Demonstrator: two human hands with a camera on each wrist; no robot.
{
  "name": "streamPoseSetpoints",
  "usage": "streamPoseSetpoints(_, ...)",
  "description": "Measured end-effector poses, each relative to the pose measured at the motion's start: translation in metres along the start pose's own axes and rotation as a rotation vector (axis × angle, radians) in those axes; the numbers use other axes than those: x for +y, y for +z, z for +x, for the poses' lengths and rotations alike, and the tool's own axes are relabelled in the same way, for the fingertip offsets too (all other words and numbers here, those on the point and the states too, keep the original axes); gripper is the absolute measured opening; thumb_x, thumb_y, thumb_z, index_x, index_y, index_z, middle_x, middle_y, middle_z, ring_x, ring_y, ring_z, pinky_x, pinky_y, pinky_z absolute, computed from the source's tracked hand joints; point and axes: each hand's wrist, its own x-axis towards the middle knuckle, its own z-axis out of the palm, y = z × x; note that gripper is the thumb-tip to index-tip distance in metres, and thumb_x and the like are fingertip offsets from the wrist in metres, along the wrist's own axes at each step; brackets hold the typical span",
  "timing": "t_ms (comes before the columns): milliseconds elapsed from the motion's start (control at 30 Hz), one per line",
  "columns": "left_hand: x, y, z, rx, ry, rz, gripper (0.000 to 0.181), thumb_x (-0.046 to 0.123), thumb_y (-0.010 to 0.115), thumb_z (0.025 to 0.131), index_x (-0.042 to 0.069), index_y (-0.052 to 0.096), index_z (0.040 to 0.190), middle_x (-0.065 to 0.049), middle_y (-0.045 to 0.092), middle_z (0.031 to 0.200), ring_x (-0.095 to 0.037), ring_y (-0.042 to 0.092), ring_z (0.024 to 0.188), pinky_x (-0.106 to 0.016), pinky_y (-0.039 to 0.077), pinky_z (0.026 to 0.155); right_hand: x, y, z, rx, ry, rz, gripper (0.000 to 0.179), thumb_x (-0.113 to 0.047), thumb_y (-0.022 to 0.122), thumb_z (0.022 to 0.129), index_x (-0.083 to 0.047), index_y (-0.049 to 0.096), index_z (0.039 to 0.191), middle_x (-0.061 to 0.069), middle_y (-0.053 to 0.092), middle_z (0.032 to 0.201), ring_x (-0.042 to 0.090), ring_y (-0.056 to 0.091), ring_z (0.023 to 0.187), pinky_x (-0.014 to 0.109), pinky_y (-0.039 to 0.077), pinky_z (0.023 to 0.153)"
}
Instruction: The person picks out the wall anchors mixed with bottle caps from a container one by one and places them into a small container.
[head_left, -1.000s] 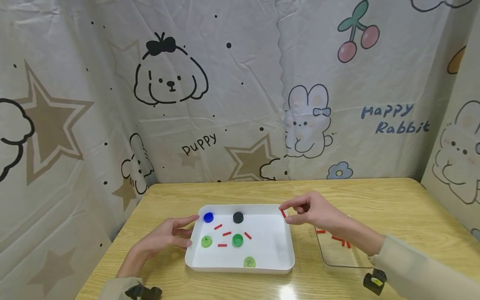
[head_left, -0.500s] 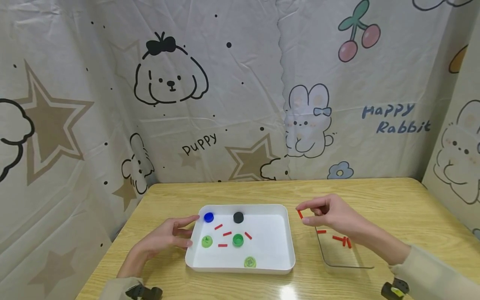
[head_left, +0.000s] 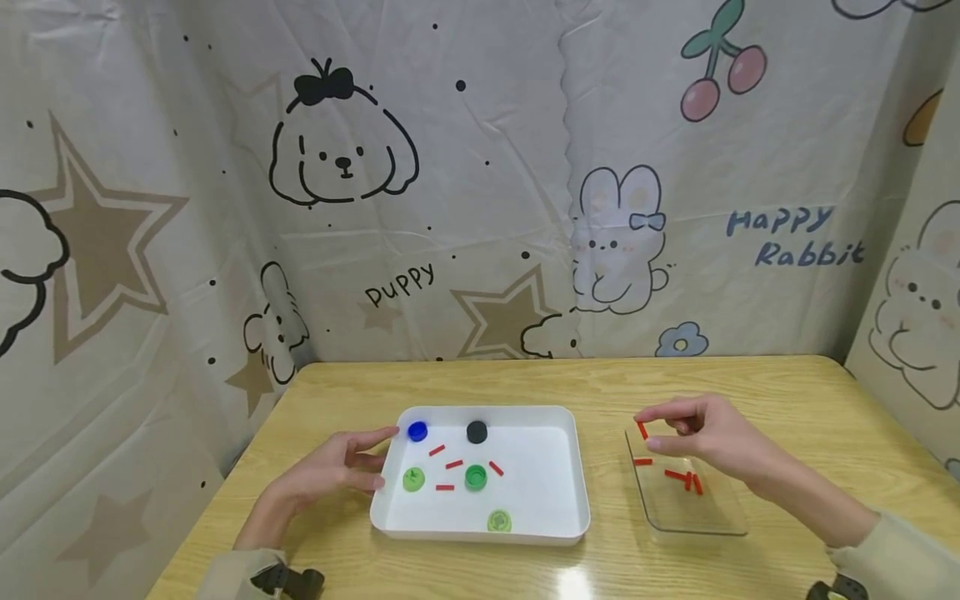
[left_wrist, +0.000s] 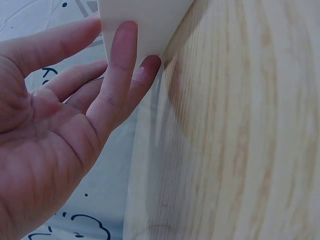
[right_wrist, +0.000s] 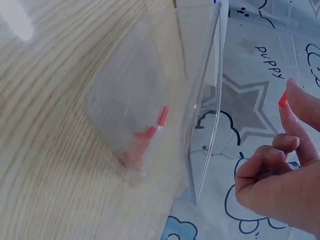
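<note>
My left hand (head_left: 330, 468) reaches to the left end of the white tray (head_left: 543, 500), its fairly straight fingers against the outer wall, as the left wrist view shows. Between thumb and index finger my right hand (head_left: 708, 433) pinches a short red stick (head_left: 642, 430), held above the far left corner of a clear plastic box (head_left: 697, 532). Several more red sticks (head_left: 698, 484) lie in that box. Inside the tray are a blue cap (head_left: 417, 431), a black cap (head_left: 476, 432), a green cap (head_left: 476, 477), two light green caps (head_left: 413, 479) and several red sticks (head_left: 445, 487).
Tray and box stand side by side on a wood-grain table (head_left: 360, 387), with a narrow gap between them. A printed cloth (head_left: 480, 183) hangs behind the table and along both sides.
My right hand has moved right, from the tray's far right corner to over the clear box, still pinching the red stick. My left hand keeps its place at the tray.
</note>
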Motion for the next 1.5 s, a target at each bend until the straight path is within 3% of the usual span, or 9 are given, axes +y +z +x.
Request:
streamPoseSetpoints(333, 0.0, 0.002, -0.002, -0.001, -0.004, -0.013, 0.084, 0.004, 0.078, 0.092, -0.005, 0.032, 0.162, -0.029, 0.028, 0.166, -0.051, 0.043, 0.143, -0.044, 0.057, 0.097, 0.012, -0.009, -0.005, 0.039, 0.008, -0.073, 0.043, -0.02, 0.085, 0.09, -0.001, 0.075, 0.127, 0.0, 0.029, 0.078, 0.018, 0.034, 0.073, 0.031, 0.03, 0.061)
streamPoseSetpoints(667, 0.0, 0.0, -0.001, 0.001, -0.001, -0.009, 0.083, 0.003, 0.078, 0.092, -0.004, 0.033, 0.162, -0.028, 0.026, 0.167, -0.051, 0.043, 0.143, -0.043, 0.057, 0.098, 0.023, -0.014, -0.007, 0.04, 0.007, -0.136, 0.04, -0.017, 0.084, 0.091, 0.0, 0.075, 0.126, -0.001, 0.028, 0.08, 0.016, 0.034, 0.078, 0.031, 0.035, 0.07)
streamPoseSetpoints(800, 0.0, 0.0, -0.001, 0.0, -0.003, -0.002, 0.083, 0.004, 0.078, 0.092, -0.005, 0.033, 0.162, -0.028, 0.026, 0.167, -0.051, 0.042, 0.143, -0.044, 0.056, 0.098, 0.026, -0.014, -0.008, 0.031, 0.014, -0.157, 0.04, -0.017, 0.085, 0.09, 0.0, 0.076, 0.126, -0.001, 0.038, 0.083, 0.021, 0.043, 0.089, 0.037, 0.043, 0.082)
streamPoseSetpoints(900, 0.0, 0.0, -0.002, -0.002, -0.003, 0.0, 0.083, 0.004, 0.078, 0.093, -0.005, 0.032, 0.162, -0.029, 0.027, 0.167, -0.052, 0.042, 0.143, -0.044, 0.057, 0.097, 0.027, -0.013, -0.009, 0.022, 0.017, -0.179, 0.04, -0.019, 0.085, 0.09, -0.002, 0.077, 0.125, 0.005, 0.061, 0.102, 0.035, 0.053, 0.115, 0.054, 0.046, 0.1)
streamPoseSetpoints(1000, 0.0, 0.0, -0.002, -0.004, -0.001, -0.001, 0.083, 0.005, 0.078, 0.093, -0.005, 0.032, 0.162, -0.029, 0.027, 0.167, -0.052, 0.042, 0.143, -0.045, 0.057, 0.097, 0.03, -0.013, -0.008, 0.026, 0.017, -0.206, 0.039, -0.018, 0.086, 0.089, -0.003, 0.077, 0.123, 0.013, 0.068, 0.12, 0.04, 0.055, 0.122, 0.057, 0.046, 0.101)
streamPoseSetpoints(1067, 0.0, 0.0, -0.002, -0.005, 0.0, -0.002, 0.083, 0.005, 0.078, 0.093, -0.005, 0.032, 0.162, -0.03, 0.027, 0.167, -0.052, 0.042, 0.143, -0.045, 0.057, 0.097, 0.032, -0.012, -0.007, 0.03, 0.006, -0.229, 0.038, -0.017, 0.087, 0.088, -0.003, 0.078, 0.122, 0.014, 0.069, 0.123, 0.034, 0.057, 0.113, 0.049, 0.048, 0.094)
streamPoseSetpoints(1133, 0.0, 0.0, -0.002, -0.005, 0.0, -0.003, 0.083, 0.005, 0.077, 0.093, -0.005, 0.032, 0.162, -0.03, 0.027, 0.166, -0.052, 0.042, 0.143, -0.045, 0.057, 0.097, 0.033, -0.012, -0.006, 0.031, 0.002, -0.241, 0.037, -0.015, 0.087, 0.088, -0.002, 0.078, 0.121, 0.009, 0.067, 0.111, 0.026, 0.051, 0.099, 0.038, 0.045, 0.082)
streamPoseSetpoints(1233, 0.001, 0.001, -0.002, 0.001, -0.006, 0.0, 0.083, 0.005, 0.078, 0.093, -0.005, 0.033, 0.162, -0.03, 0.028, 0.166, -0.052, 0.042, 0.143, -0.045, 0.057, 0.097, 0.034, -0.011, -0.005, 0.027, 0.003, -0.243, 0.036, -0.012, 0.086, 0.087, -0.001, 0.078, 0.12, 0.003, 0.057, 0.094, 0.022, 0.04, 0.086, 0.033, 0.034, 0.07)
streamPoseSetpoints(1500, 0.001, 0.002, -0.001, 0.008, -0.007, 0.003, 0.083, 0.005, 0.078, 0.092, -0.005, 0.033, 0.162, -0.03, 0.03, 0.165, -0.052, 0.043, 0.143, -0.045, 0.057, 0.097, 0.036, -0.009, -0.001, 0.017, -0.002, -0.301, 0.034, -0.014, 0.089, 0.084, -0.005, 0.081, 0.116, 0.003, 0.063, 0.091, 0.025, 0.045, 0.089, 0.037, 0.038, 0.077)
